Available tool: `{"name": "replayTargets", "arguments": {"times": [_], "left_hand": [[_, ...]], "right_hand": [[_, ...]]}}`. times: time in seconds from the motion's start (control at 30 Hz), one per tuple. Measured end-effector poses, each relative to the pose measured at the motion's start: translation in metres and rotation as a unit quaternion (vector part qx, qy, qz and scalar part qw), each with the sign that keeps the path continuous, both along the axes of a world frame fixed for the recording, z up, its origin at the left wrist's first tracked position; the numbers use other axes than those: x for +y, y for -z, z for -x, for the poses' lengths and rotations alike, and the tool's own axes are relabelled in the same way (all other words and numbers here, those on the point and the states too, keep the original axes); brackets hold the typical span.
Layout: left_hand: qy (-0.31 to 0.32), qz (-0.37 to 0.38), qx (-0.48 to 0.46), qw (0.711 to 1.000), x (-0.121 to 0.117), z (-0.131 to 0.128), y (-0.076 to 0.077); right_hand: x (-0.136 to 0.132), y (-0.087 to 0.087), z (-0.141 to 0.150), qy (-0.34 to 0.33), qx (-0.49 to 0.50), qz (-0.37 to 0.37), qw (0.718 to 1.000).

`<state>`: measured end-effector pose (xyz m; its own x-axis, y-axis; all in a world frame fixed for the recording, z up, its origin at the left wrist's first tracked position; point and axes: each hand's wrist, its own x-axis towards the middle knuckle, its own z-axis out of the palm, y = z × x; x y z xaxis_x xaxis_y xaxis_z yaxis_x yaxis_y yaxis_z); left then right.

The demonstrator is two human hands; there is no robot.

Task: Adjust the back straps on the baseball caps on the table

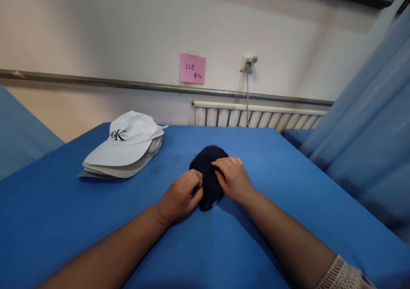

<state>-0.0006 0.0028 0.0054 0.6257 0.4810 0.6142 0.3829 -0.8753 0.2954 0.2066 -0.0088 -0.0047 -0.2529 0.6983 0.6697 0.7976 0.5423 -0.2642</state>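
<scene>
A dark navy cap [207, 166] lies on the blue table [96, 220] in front of me. My left hand [180, 196] has its fingers curled and pinches the cap's near left edge. My right hand [232, 177] rests on the cap's right side with its fingers bent over the fabric, gripping it. Both hands touch the cap from the near side. To the left stands a stack of white caps [125, 148], the top one bearing a dark logo, well apart from both hands.
The table meets a pale wall with a metal rail [96, 82], a pink note [192, 68], a socket with a cable [247, 63] and a white radiator [256, 117]. Blue curtain [368, 143] hangs at the right. Another blue surface [19, 139] lies at the left.
</scene>
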Motion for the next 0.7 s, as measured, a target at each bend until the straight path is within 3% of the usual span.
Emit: {"name": "replayTargets", "arguments": {"times": [0.43, 0.7], "left_hand": [[0.001, 0.018, 0.003, 1.0, 0.0, 0.0, 0.002], [-0.019, 0.058, -0.06, 0.996, -0.001, 0.004, 0.0]], "right_hand": [[0.005, 0.004, -0.003, 0.009, -0.017, 0.026, 0.999], [0.0, -0.003, -0.011, 0.009, 0.091, -0.043, 0.995]]}}
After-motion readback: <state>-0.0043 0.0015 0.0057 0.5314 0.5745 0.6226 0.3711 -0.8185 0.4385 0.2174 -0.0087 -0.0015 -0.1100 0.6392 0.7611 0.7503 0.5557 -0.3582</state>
